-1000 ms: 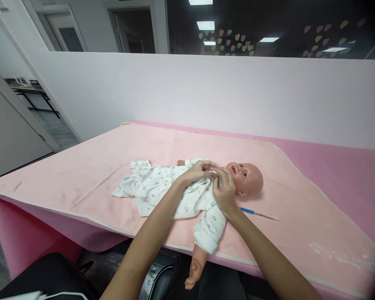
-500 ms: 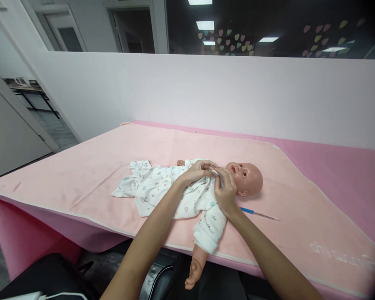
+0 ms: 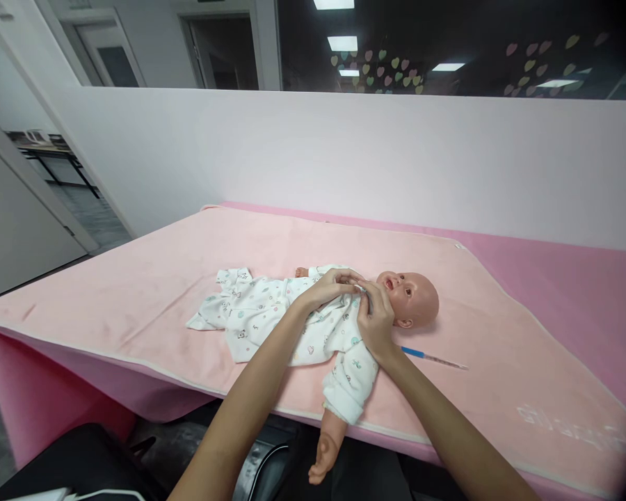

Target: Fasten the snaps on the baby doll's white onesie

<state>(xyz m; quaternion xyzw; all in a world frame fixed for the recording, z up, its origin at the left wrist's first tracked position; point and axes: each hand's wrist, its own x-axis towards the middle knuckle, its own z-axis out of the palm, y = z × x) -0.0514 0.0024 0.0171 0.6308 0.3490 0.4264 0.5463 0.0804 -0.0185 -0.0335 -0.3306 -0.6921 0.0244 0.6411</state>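
A baby doll lies on its back on a pink blanket, its head to the right. It wears a white patterned baby outfit, and one arm hangs over the table's front edge. At the collar below the doll's chin, my left hand and my right hand meet, fingertips pinched together on the cloth. The fingers hide the exact spot they grip. Beside my right wrist lies a thin blue-ended thermometer-like stick, touched by neither hand.
The pink blanket covers most of the table, over a darker pink cloth. Behind stands a white low wall with dark glass above. A black chair is below the front edge at left.
Almost nothing differs. The fingertips of both hands shift very slightly at the collar; the doll and the stick stay where they were.
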